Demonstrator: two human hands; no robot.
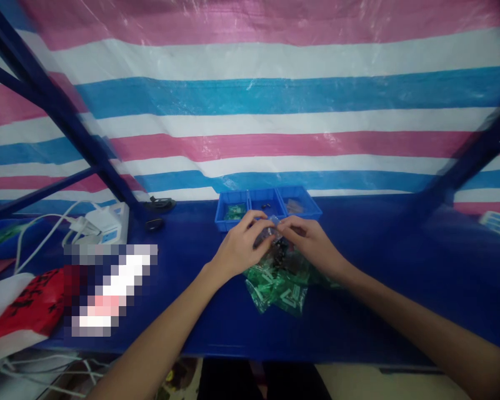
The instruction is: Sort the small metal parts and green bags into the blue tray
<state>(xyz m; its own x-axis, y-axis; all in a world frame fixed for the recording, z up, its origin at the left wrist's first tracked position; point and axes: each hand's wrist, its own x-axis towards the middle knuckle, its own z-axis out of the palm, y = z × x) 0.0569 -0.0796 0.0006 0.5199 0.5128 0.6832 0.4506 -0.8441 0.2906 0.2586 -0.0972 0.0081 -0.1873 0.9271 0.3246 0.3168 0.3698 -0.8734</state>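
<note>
Both hands meet at the middle of the blue table over a small clear plastic bag [274, 220]. My left hand [242, 243] curls its fingers around the bag's left side. My right hand [310, 238] pinches its edge from the right, thumb and fingertips together. Whatever the bag contains is hard to make out. Just under the hands lie small black parts [280, 253], too fine to name. A pile of green-tinted plastic packets [273, 286] with white pieces spreads below them, partly covered by the hands.
Behind the hands stand three joined blue bins [219, 220], with green packets in the left one. At left are a white power strip [119, 225] with cables, a dark mouse-like object [154, 224] and a red-and-white bag [29, 305]. Blue frame posts [73, 125] flank the table.
</note>
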